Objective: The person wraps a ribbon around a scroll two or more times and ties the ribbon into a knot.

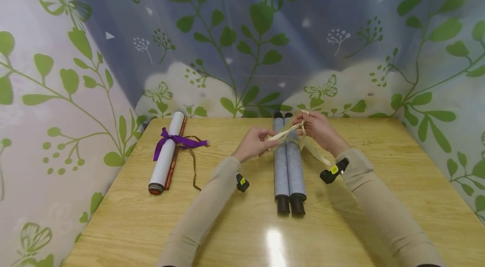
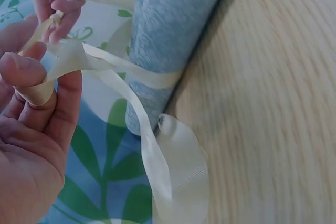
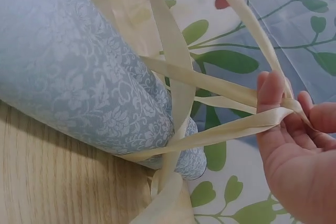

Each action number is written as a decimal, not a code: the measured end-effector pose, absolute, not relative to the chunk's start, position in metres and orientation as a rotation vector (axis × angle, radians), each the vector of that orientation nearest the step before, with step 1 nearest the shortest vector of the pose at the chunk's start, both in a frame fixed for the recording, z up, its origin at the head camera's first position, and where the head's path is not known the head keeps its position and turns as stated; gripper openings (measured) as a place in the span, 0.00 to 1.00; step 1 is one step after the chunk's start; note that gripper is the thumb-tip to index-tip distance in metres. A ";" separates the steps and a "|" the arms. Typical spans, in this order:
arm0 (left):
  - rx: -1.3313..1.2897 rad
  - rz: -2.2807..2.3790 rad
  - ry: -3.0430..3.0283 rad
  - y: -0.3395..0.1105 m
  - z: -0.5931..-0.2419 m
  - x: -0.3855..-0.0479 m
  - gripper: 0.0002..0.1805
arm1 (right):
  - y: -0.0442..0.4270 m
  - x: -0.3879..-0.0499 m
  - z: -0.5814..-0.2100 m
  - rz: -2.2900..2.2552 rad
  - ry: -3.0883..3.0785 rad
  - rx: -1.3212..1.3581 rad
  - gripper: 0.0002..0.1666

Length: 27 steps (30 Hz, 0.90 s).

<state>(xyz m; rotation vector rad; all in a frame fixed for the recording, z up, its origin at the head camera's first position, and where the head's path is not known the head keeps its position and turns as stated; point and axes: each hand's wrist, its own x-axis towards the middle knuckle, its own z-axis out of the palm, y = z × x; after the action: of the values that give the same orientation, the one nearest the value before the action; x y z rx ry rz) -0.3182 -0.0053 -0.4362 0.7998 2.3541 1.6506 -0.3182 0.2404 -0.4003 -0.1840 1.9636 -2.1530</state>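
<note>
Two grey-blue patterned scrolls [image 1: 281, 170] with dark end knobs lie side by side on the table. A cream ribbon [image 3: 220, 132] loops round them and rises to both hands. My left hand [image 1: 254, 144] pinches one stretch of the ribbon above the scrolls; in the left wrist view it wraps over the fingers [image 2: 39, 114]. My right hand [image 1: 320, 130] grips the ribbon near a crossing or knot at its fingertips, as the right wrist view shows. A loose ribbon tail [image 1: 316, 154] hangs to the right of the scrolls.
At the left of the wooden table [image 1: 235, 233] lies a white scroll [image 1: 166, 159], tied with a purple ribbon [image 1: 163, 145]. A red patterned strip [image 1: 174, 170] runs along it, and a brown cord [image 1: 194, 166] trails beside it. A leaf-patterned curtain [image 1: 242, 48] stands behind the table.
</note>
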 end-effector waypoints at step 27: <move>0.659 1.760 2.346 -0.044 -0.443 -0.315 0.15 | 0.242 -0.315 -0.401 -2.408 1.379 -0.110 0.14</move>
<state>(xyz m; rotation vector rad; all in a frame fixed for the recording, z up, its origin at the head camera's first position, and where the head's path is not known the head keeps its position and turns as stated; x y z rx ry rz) -0.3155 -0.0444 -0.4429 0.6595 2.3456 1.7600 -0.3153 0.2417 -0.4005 -0.1105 1.3786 -2.4082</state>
